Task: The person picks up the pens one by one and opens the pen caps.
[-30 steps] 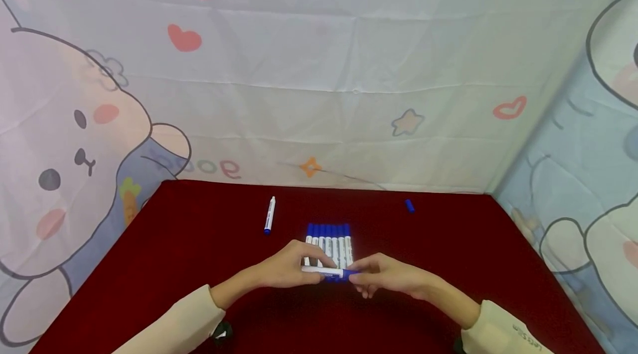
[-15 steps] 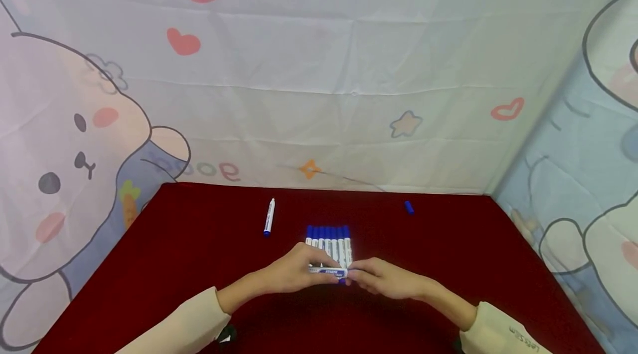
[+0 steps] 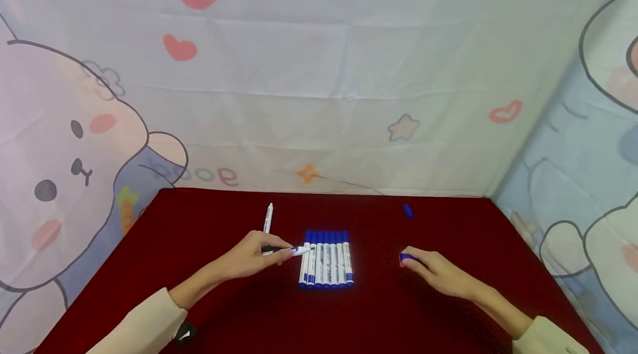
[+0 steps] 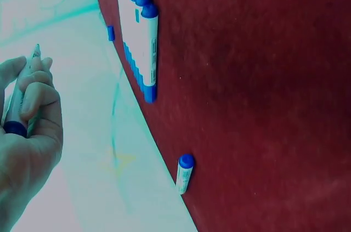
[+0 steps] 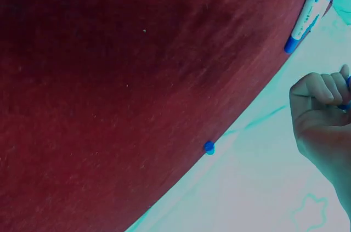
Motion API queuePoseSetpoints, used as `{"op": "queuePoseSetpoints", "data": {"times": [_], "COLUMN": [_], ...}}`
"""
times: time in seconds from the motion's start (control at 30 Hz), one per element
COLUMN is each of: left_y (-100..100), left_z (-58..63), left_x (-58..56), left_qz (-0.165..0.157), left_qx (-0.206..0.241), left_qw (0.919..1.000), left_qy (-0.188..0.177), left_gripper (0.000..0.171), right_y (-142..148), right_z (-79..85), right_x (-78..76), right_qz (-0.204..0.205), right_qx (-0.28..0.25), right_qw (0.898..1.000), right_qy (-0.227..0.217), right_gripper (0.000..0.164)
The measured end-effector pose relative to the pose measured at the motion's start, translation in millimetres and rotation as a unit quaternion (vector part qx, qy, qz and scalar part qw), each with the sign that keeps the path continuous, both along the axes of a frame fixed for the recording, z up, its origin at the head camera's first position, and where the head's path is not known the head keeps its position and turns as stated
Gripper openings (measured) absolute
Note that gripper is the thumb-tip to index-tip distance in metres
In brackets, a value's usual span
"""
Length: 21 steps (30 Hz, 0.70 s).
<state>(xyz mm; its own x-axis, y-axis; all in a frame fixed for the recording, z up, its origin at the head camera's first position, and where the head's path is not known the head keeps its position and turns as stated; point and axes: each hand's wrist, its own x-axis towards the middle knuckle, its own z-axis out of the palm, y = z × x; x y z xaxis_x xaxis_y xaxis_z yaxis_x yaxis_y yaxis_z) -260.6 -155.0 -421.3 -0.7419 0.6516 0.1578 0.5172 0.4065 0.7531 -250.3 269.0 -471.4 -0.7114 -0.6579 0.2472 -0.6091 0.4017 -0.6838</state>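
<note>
My left hand [image 3: 251,257] grips an uncapped white marker [image 3: 301,251], its bare tip pointing right over the left end of a row of markers. In the left wrist view the dark tip and blue end of this marker [image 4: 17,103] show between thumb and fingers. Off to the right, my right hand [image 3: 438,272] pinches a blue cap [image 3: 410,257] above the cloth. Several capped markers [image 3: 326,260] lie side by side between the hands, blue caps away from me. Another uncapped marker [image 3: 268,218] lies behind my left hand, partly covered by it.
A second blue cap [image 3: 408,211] lies toward the back right of the dark red tablecloth [image 3: 319,321]. A printed curtain [image 3: 299,93] with cartoon figures rises behind the table and along its sides.
The marker between my hands has come uncapped. My left hand has moved left with the marker, and my right hand has moved right with its cap. The row is now uncovered.
</note>
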Motion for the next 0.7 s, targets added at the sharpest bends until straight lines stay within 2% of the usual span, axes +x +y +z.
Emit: {"op": "queuePoseSetpoints", "data": {"times": [0.07, 0.2, 0.3, 0.43, 0.5, 0.7], "left_y": [-2.4, 5.6, 10.9, 10.2, 8.0, 4.6], "left_z": [-1.5, -9.4, -12.8, -14.6, -15.2, -15.6], "left_x": [2.9, 5.3, 4.8, 3.1, 1.7, -8.5], "left_qz": [-0.004, -0.055, -0.076, -0.05, -0.033, 0.029], "left_qx": [-0.005, -0.006, -0.001, 0.012, 0.023, 0.071], "left_qw": [1.0, 0.9984, 0.9971, 0.9986, 0.9989, 0.9964], "left_qy": [0.002, 0.001, 0.003, -0.008, -0.022, -0.038], "left_gripper": [0.026, 0.033, 0.037, 0.039, 0.039, 0.041], "right_y": [-2.2, -21.9, -27.2, -26.9, -25.8, -23.8], "right_z": [1.4, 4.4, 6.7, 7.3, 7.1, 5.8], "right_x": [-0.1, 2.4, 6.9, 8.4, 8.4, 12.0], "right_qz": [-0.001, 0.012, 0.013, 0.018, 0.028, 0.06], "right_qx": [0.021, 0.055, 0.064, 0.049, 0.041, 0.026], "right_qw": [1.0, 0.997, 0.997, 0.999, 0.999, 0.994], "right_qy": [-0.018, -0.05, -0.047, -0.011, -0.008, -0.083], "right_gripper": [0.021, 0.033, 0.034, 0.03, 0.029, 0.034]}}
